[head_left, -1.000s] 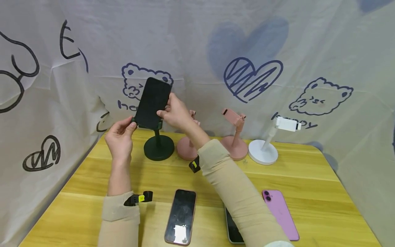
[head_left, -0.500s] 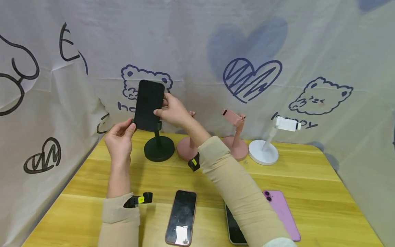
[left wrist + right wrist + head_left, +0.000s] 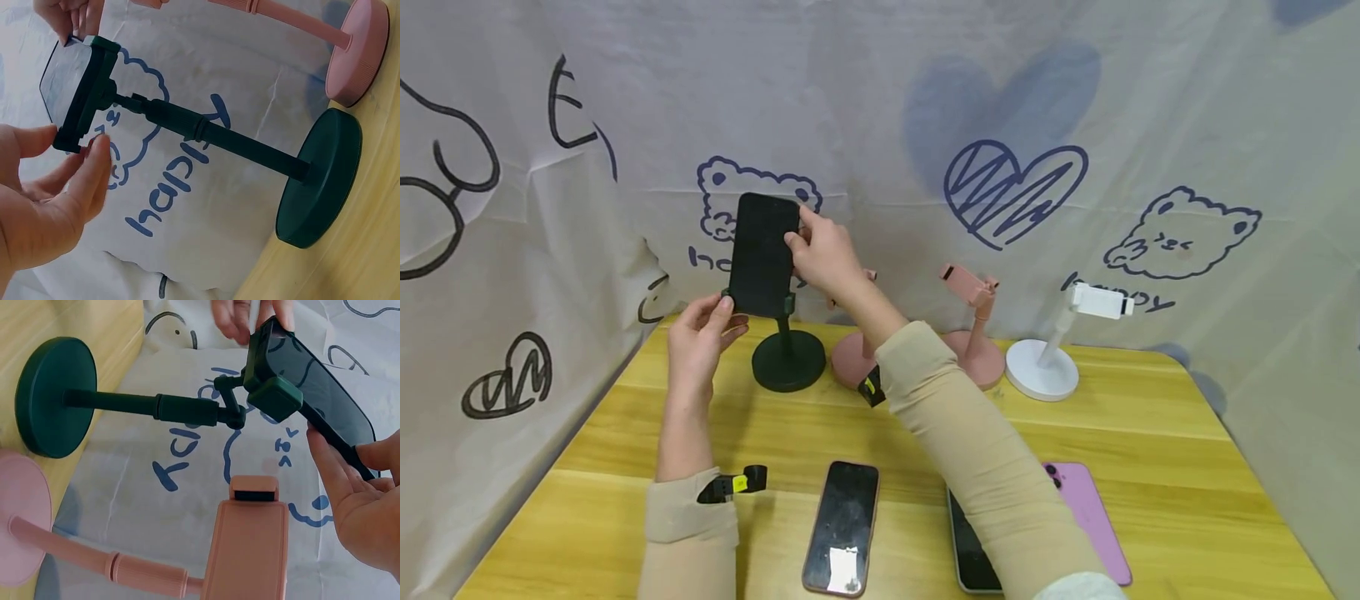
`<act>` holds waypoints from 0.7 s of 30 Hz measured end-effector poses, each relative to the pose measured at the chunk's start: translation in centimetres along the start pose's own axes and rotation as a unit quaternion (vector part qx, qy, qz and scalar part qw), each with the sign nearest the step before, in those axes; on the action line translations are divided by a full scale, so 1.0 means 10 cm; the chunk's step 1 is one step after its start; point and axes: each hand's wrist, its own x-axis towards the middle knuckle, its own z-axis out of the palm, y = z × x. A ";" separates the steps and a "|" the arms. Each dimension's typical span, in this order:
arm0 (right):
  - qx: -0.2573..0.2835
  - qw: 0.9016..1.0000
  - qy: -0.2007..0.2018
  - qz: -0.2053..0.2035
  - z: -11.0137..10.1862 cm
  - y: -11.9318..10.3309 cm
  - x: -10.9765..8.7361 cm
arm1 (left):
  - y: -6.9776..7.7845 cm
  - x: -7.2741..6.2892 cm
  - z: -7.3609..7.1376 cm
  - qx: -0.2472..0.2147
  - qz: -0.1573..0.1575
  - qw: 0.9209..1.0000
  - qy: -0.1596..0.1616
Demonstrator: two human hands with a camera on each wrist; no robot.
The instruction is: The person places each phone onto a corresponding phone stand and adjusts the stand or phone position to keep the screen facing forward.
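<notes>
A black smartphone (image 3: 763, 254) stands upright in the clamp (image 3: 94, 94) of a dark green phone stand (image 3: 788, 362), screen toward me. My right hand (image 3: 829, 257) pinches the phone's right edge, thumb on the front and fingers behind, as the right wrist view also shows. My left hand (image 3: 695, 337) is at the clamp's left end; in the left wrist view its thumb (image 3: 37, 141) and fingers lie on either side of that end. In the right wrist view, the clamp's green block (image 3: 275, 398) grips the phone's near edge.
Two pink stands (image 3: 973, 358) and a white stand (image 3: 1041, 371) line the back of the wooden table (image 3: 1180, 467). In front lie a pink-edged phone (image 3: 842, 525), a dark phone (image 3: 970, 550) partly under my right sleeve, and a purple phone (image 3: 1093, 521). Cloth hangs behind.
The phone has gone from tilted to nearly upright in the clamp. My right hand has slid up its edge. My left hand has shifted slightly right, with fingers reaching under the clamp.
</notes>
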 end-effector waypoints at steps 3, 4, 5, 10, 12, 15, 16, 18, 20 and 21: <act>-0.011 1.000 0.001 -0.003 -0.01 -0.01 0.00 | 0.01 -0.01 -0.01 0.011 -0.033 0.998 -0.043; -0.014 1.000 0.000 -0.005 -0.01 -0.01 0.00 | 0.02 -0.01 0.00 0.010 -0.036 0.998 -0.053; -0.017 1.000 -0.001 -0.005 -0.01 -0.01 0.00 | 0.02 -0.01 0.00 0.011 -0.036 0.998 -0.060; -0.016 1.000 -0.008 -0.004 -0.02 0.00 0.00 | 0.02 -0.02 0.03 -0.009 -0.032 0.998 -0.055; -0.015 1.000 -0.010 -0.004 -0.02 0.00 0.00 | 0.02 -0.02 0.04 -0.023 -0.035 0.998 -0.046; -0.018 1.000 -0.014 -0.004 -0.02 0.00 0.00 | 0.02 -0.02 0.05 -0.048 -0.042 0.997 -0.034; -0.019 1.000 -0.016 -0.004 -0.02 0.00 0.00 | 0.02 -0.02 0.05 -0.055 -0.043 0.997 -0.030; -0.022 1.000 -0.018 -0.005 -0.03 0.00 0.00 | 0.02 -0.02 0.06 -0.067 -0.044 0.996 -0.027; -0.023 1.000 -0.020 -0.006 -0.03 0.00 0.00 | 0.01 -0.01 0.06 -0.074 -0.044 0.996 -0.026; -0.025 0.999 -0.021 -0.006 -0.04 0.00 0.00 | 0.01 -0.01 0.06 -0.075 -0.043 0.996 -0.026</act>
